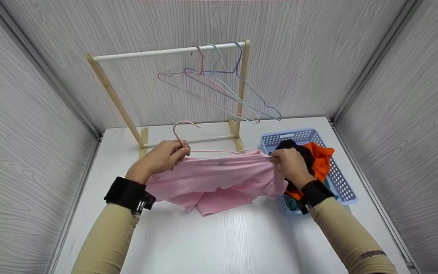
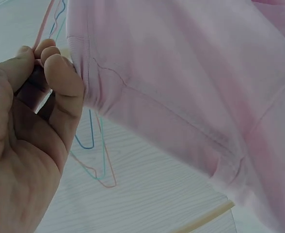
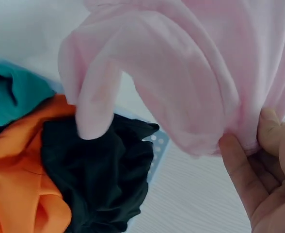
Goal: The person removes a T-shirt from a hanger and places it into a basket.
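Note:
A pink garment (image 1: 219, 175) is stretched sideways between the two hands above the table, its lower part hanging in folds. The left hand (image 1: 164, 156) pinches a pink clothes hanger (image 1: 181, 133) just below its hook; in the left wrist view the garment's edge (image 2: 77, 53) lies against these fingers. Along the garment's top edge runs the hanger's wire, with its right end inside the cloth. Thumb and fingers of the right hand (image 1: 293, 165) pinch the garment's right edge. The right wrist view shows this hand (image 3: 263, 165) gripping the cloth, with a loose flap hanging beside it.
Behind the hands stands a wooden rack with a white rail (image 1: 146, 54). Several thin hangers (image 1: 222, 87) hang at its right end. A blue perforated basket (image 1: 342, 186) at the right holds black cloth (image 1: 305, 152), orange cloth (image 1: 321, 161) and teal cloth (image 3: 21, 94).

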{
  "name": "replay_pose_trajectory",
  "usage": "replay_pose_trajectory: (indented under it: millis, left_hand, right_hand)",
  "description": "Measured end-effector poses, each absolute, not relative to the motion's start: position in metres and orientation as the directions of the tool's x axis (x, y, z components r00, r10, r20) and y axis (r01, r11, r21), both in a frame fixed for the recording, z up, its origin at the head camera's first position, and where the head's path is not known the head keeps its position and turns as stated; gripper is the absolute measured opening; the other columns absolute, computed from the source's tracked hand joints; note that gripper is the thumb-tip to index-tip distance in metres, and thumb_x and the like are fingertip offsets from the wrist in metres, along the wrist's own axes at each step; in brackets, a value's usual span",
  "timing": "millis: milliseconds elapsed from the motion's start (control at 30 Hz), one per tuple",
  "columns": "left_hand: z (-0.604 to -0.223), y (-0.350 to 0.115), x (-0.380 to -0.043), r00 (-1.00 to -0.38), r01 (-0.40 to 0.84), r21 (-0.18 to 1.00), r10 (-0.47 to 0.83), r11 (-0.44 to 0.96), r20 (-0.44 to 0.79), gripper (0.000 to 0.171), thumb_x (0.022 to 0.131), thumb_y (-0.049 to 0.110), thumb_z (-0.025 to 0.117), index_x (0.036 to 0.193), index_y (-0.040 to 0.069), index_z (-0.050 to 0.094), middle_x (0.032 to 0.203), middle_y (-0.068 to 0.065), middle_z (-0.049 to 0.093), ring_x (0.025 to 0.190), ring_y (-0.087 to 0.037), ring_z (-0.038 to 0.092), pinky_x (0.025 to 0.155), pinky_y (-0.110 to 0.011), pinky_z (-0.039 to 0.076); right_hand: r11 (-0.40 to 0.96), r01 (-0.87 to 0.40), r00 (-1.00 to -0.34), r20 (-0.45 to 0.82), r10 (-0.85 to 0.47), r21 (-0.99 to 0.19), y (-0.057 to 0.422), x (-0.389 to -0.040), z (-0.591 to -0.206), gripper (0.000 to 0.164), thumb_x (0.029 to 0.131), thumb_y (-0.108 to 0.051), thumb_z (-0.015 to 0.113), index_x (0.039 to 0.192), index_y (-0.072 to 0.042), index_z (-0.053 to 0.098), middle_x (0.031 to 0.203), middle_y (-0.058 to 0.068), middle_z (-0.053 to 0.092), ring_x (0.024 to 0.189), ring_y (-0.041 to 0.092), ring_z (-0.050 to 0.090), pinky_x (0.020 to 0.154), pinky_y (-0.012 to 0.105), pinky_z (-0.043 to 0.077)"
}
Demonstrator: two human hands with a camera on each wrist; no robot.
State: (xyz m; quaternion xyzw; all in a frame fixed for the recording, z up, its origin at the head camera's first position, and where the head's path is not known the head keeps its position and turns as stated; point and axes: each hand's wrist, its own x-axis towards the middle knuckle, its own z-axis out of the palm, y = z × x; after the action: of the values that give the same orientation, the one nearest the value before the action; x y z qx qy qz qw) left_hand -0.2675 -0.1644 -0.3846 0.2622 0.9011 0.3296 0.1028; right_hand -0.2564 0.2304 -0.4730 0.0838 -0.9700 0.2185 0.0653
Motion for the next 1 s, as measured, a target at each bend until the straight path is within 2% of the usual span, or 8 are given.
replay_pose_trajectory:
  millis: [133, 267, 533, 767, 867, 1000]
  left_hand:
    - [-0.384, -0.164, -0.267, -0.857, 0.381, 0.661, 0.516, 0.646, -0.009, 0.030, 0.104, 0.023, 0.045, 0.097, 0.002, 0.064, 0.072, -0.002, 0.053, 0.054, -0.010, 0.052, 0.049, -0.027, 0.052]
    - [-0.385, -0.159, -0.268, -0.865, 0.356, 0.678, 0.501, 0.643, -0.020, 0.029, 0.104, 0.023, 0.045, 0.096, 0.003, 0.064, 0.073, -0.004, 0.056, 0.055, -0.010, 0.054, 0.048, -0.028, 0.053]
    - [-0.385, -0.145, -0.271, -0.873, 0.282, 0.748, 0.484, 0.601, -0.059, 0.030, 0.103, 0.024, 0.048, 0.100, 0.002, 0.069, 0.086, -0.013, 0.071, 0.067, -0.020, 0.071, 0.051, -0.031, 0.058]
    - [-0.389, -0.134, -0.274, -0.882, 0.320, 0.691, 0.470, 0.648, -0.032, 0.031, 0.102, 0.026, 0.050, 0.098, 0.003, 0.072, 0.085, -0.010, 0.075, 0.068, -0.018, 0.071, 0.052, -0.025, 0.056]
    - [-0.390, -0.128, -0.275, -0.888, 0.334, 0.658, 0.460, 0.675, -0.020, 0.031, 0.101, 0.026, 0.051, 0.097, 0.005, 0.073, 0.083, -0.008, 0.076, 0.066, -0.016, 0.070, 0.051, -0.023, 0.054]
    - [-0.391, -0.116, -0.276, -0.886, 0.332, 0.672, 0.464, 0.662, -0.019, 0.031, 0.101, 0.025, 0.051, 0.095, 0.003, 0.072, 0.083, -0.009, 0.076, 0.063, -0.015, 0.070, 0.050, -0.024, 0.055]
  right_hand:
    - [0.893, -0.183, -0.981, 0.136, -0.139, -0.411, 0.226, -0.255, -0.477, 0.013, 0.092, -0.015, 0.067, 0.099, -0.011, 0.077, 0.093, 0.007, 0.074, 0.082, 0.024, 0.065, 0.087, 0.042, 0.058]
    - [0.888, -0.214, -0.974, 0.160, -0.161, -0.406, 0.219, -0.252, -0.479, 0.014, 0.093, -0.015, 0.066, 0.100, -0.011, 0.077, 0.094, 0.008, 0.074, 0.081, 0.023, 0.065, 0.084, 0.042, 0.059]
    - [0.839, -0.301, -0.950, 0.218, -0.223, -0.453, 0.197, -0.250, -0.475, 0.017, 0.094, -0.020, 0.064, 0.102, -0.013, 0.077, 0.094, 0.005, 0.075, 0.079, 0.021, 0.066, 0.078, 0.039, 0.059]
    - [0.753, -0.415, -0.908, 0.187, -0.374, -0.511, 0.164, -0.247, -0.483, 0.020, 0.090, -0.022, 0.068, 0.100, -0.005, 0.069, 0.078, 0.007, 0.062, 0.071, 0.018, 0.054, 0.065, 0.034, 0.048]
    - [0.722, -0.432, -0.891, 0.129, -0.436, -0.540, 0.144, -0.243, -0.489, 0.028, 0.088, -0.025, 0.071, 0.107, -0.004, 0.067, 0.086, 0.008, 0.064, 0.076, 0.019, 0.056, 0.069, 0.037, 0.049]
    - [0.710, -0.426, -0.881, 0.078, -0.467, -0.561, 0.121, -0.238, -0.497, 0.043, 0.086, -0.029, 0.073, 0.123, -0.009, 0.062, 0.105, 0.010, 0.070, 0.093, 0.023, 0.065, 0.084, 0.042, 0.053]
